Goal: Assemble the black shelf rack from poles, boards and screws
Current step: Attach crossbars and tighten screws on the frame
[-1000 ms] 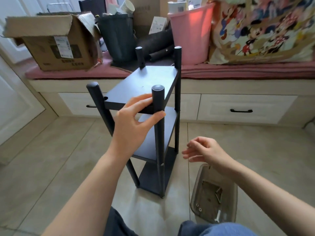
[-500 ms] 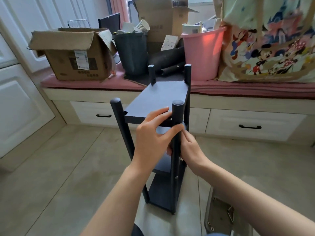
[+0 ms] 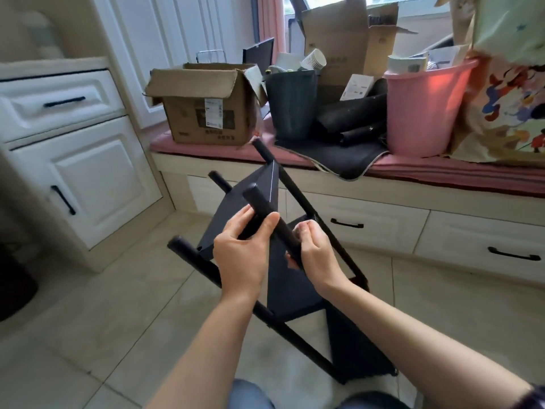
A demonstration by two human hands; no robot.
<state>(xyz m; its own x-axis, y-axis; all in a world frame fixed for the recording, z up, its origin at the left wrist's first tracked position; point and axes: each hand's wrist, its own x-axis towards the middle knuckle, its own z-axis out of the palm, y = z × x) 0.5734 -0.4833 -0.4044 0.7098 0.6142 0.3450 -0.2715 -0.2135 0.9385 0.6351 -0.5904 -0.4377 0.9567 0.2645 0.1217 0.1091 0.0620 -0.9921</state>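
Black shelf rack (image 3: 283, 278) tilted steeply to the left above the tiled floor (image 3: 88, 335), its foot down near the bottom of the view, its top leaning away toward the window seat (image 3: 442, 172). Three dark boards fixed between four round poles; top board (image 3: 250, 202) slanted, catching a thin line of light along one edge. Near pole (image 3: 271, 222) running diagonally across the middle, held in both hands. Left hand (image 3: 241, 255) wrapped around that pole from the left, thumb over the top, fingers curled beneath. Right hand (image 3: 315, 255) closed around the same pole just lower down, fingertips bunched near the far pole (image 3: 309, 214). Another pole (image 3: 200, 261) sticking out low at the left, its rounded end free in the air.

Behind the rack, white drawers (image 3: 368, 228) with black handles under the seat. On the pink cushion of the seat, an open cardboard box (image 3: 206, 104) at the left, then a dark bin (image 3: 292, 101) stuffed with paper cups, black rolled sheets (image 3: 354, 119) lying on a dark mat, a pink bucket (image 3: 424, 110), and a cartoon-printed bag (image 3: 507, 98) at the far right. A taller cardboard box (image 3: 348, 39) against the window. White cabinet (image 3: 73, 172) with a drawer and a door at the left. Knees in blue trousers (image 3: 250, 394) at the bottom edge.
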